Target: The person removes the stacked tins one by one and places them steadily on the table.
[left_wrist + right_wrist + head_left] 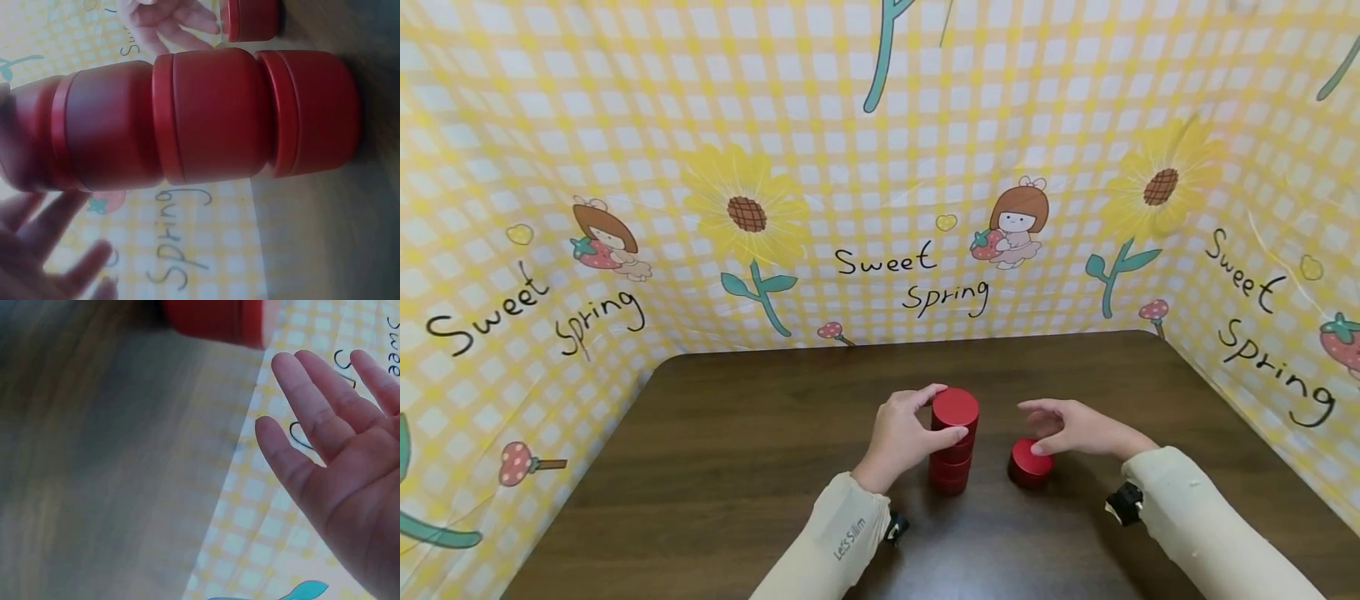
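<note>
Head view | left hand (897, 435) pinching top of stack (955, 457) between thumb and fingers | right hand (1078, 429) loosely spread, tub (1030, 467) under thumb, contact unclear | likely stiff, light, smooth; best gripped by sides

The stacked red tins (953, 454) look like painted metal, smooth all over, with more of a satin finish than a mirror shine. The lid bands catch a bit more light than the bodies, which go pretty matt up close. The single red tin (1030, 472) has the same smooth look. The table (760, 425) is dark wood or wood-look laminate, grainy-looking with a soft sheen. The checked backdrop (880, 158) seems like thin, creased cloth or plastic sheeting, hard to say which. The sleeves (827, 533) are matt cloth, kinda wrinkly.
</note>
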